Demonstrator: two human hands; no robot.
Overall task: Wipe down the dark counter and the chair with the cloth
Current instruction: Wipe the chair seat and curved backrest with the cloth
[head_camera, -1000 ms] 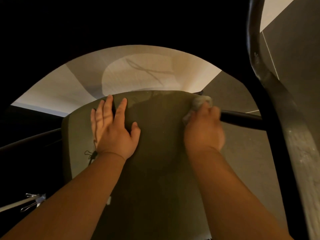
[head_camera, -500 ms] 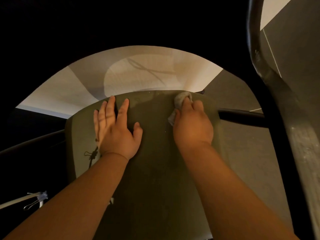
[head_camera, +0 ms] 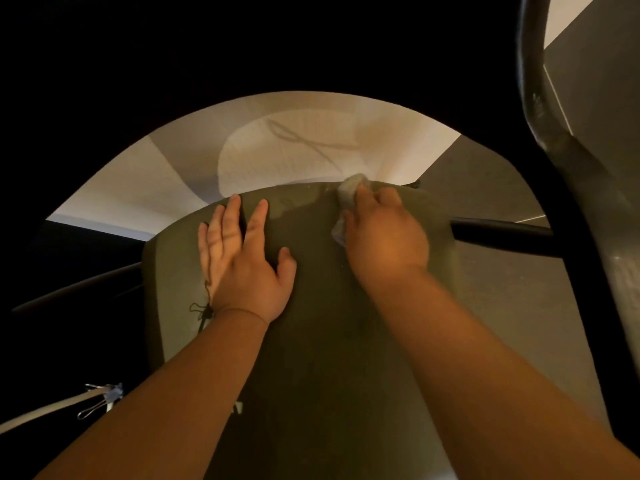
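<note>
Cloth is gripped in the curled fingers of the right hand and pressed on the chair seat's far edge, at 1 o'clock. The left hand is laid flat and open at 10 o'clock. A damp sheen is seen beside the cloth; the near seat is judged unwiped, and the bench cannot be made out.

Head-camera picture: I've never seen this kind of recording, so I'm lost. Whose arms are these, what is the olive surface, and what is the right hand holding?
There is no machine here. A person wears a camera on the head, and it looks down at their own arms. The olive surface is a chair seat. The left hand lies flat on it with straight fingers and holds nothing. The right hand grips a small pale cloth and presses it near the seat's far edge. A black bar sticks out to the right, and pale floor shows beyond.
</note>
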